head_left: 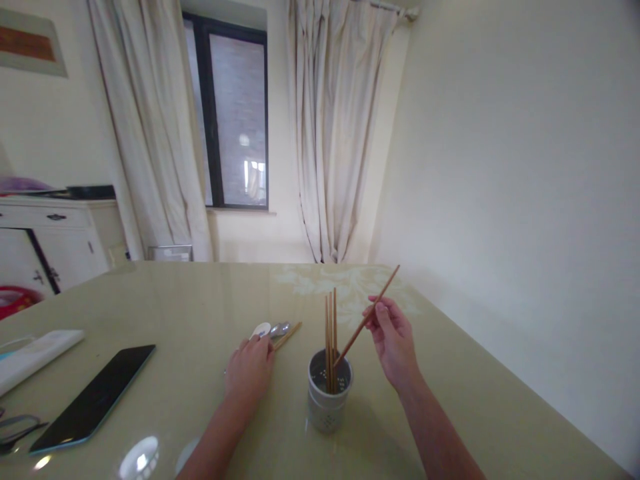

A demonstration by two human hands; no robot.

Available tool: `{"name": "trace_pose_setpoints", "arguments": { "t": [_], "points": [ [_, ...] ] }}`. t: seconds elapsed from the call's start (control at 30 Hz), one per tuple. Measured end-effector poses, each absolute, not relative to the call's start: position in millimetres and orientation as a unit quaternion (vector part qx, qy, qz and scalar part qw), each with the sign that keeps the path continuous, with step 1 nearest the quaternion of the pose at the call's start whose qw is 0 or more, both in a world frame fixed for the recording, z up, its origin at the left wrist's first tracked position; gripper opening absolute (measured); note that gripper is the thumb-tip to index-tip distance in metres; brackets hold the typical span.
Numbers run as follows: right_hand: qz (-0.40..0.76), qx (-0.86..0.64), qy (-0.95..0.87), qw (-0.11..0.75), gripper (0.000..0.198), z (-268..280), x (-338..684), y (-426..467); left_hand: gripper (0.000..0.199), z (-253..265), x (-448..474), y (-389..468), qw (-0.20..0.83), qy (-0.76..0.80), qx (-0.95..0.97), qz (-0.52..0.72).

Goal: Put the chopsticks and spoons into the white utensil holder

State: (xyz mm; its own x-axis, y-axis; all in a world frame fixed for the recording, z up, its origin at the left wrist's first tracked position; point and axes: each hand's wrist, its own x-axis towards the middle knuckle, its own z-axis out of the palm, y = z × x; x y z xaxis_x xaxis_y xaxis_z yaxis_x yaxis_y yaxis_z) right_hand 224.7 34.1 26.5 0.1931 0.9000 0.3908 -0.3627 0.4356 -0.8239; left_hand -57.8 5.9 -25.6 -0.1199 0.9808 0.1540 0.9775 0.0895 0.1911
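Observation:
My right hand [393, 337] pinches a brown wooden chopstick [367, 317] at a slant, its lower end at the mouth of a grey metal utensil holder [327, 407]. Several chopsticks [331, 333] stand upright inside that perforated cup. To the left, my left hand [249, 370] rests low over the table on a small group of utensils. Past its fingers show a white spoon [261, 330], shiny metal spoons [280, 329] and a lighter chopstick end [289, 335]. The fingertips are partly hidden, so its grip on them is unclear.
A dark tablet [95, 398] lies on the glossy greenish table [200, 300] at left, beside a white power strip-like bar [43, 357] and eyeglasses [20, 430]. A wall [525, 200] runs along the table's right edge. Behind stand curtains [335, 133] and a white cabinet [60, 240].

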Motion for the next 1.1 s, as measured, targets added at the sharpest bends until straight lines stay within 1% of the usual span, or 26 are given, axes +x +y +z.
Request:
{"name": "trace_pose_setpoints", "arguments": {
  "t": [0.1, 0.2, 0.4, 0.5, 0.57, 0.63, 0.7, 0.8, 0.87, 0.93, 0.97, 1.03, 1.1],
  "points": [
    [0.451, -0.313, -0.53, 0.646, 0.038, 19.9, 209.1, 31.1, 0.021, -25.4, -58.1, 6.6, 0.024, 0.739, 0.662, 0.127],
    [0.451, -0.336, -0.559, 0.609, 0.045, 12.0, 201.9, 32.3, 0.019, -26.1, -57.3, 7.2, 0.035, 0.729, 0.67, 0.136],
    [0.471, -0.355, -0.564, 0.577, 0.049, -2.6, 193.6, 36.2, 0.017, -29.5, -55.9, 8.2, 0.063, 0.726, 0.67, 0.142],
    [0.488, -0.362, -0.55, 0.573, 0.057, -12.9, 189.6, 40.6, 0.016, -32.6, -54.5, 9.0, 0.055, 0.717, 0.677, 0.154],
    [0.493, -0.383, -0.543, 0.561, 0.062, -21.6, 186.6, 44.2, 0.015, -34.9, -50.8, 9.7, 0.056, 0.699, 0.688, 0.187],
    [0.511, -0.401, -0.546, 0.53, 0.062, -30.1, 182.9, 46.7, 0.016, -37.2, -43.8, 9.9, 0.091, 0.671, 0.694, 0.245],
    [0.542, -0.401, -0.551, 0.493, 0.06, -36.0, 178.5, 46.8, 0.019, -39.0, -34.5, 9.2, 0.157, 0.629, 0.694, 0.312],
    [0.584, -0.377, -0.542, 0.473, 0.055, -37.3, 171.7, 43.0, 0.027, -40.6, -21.1, 7.0, 0.246, 0.569, 0.685, 0.382],
    [0.589, -0.36, -0.532, 0.49, 0.05, -33.8, 169.2, 40.6, 0.031, -40.3, -16.7, 6.3, 0.272, 0.544, 0.683, 0.404],
    [0.563, -0.352, -0.51, 0.546, 0.046, -28.0, 171.8, 41.3, 0.034, -38.8, -18.2, 7.0, 0.266, 0.541, 0.687, 0.405],
    [0.538, -0.353, -0.495, 0.584, 0.045, -24.5, 176.0, 43.3, 0.036, -37.8, -21.3, 7.7, 0.247, 0.553, 0.689, 0.397],
    [0.483, -0.355, -0.458, 0.657, 0.046, -16.1, 191.4, 49.9, 0.034, -35.5, -30.4, 9.1, 0.172, 0.604, 0.693, 0.353],
    [0.436, -0.351, -0.426, 0.711, 0.048, -6.1, 213.8, 57.3, 0.028, -33.7, -40.3, 9.8, 0.072, 0.666, 0.691, 0.27]
  ]
}}
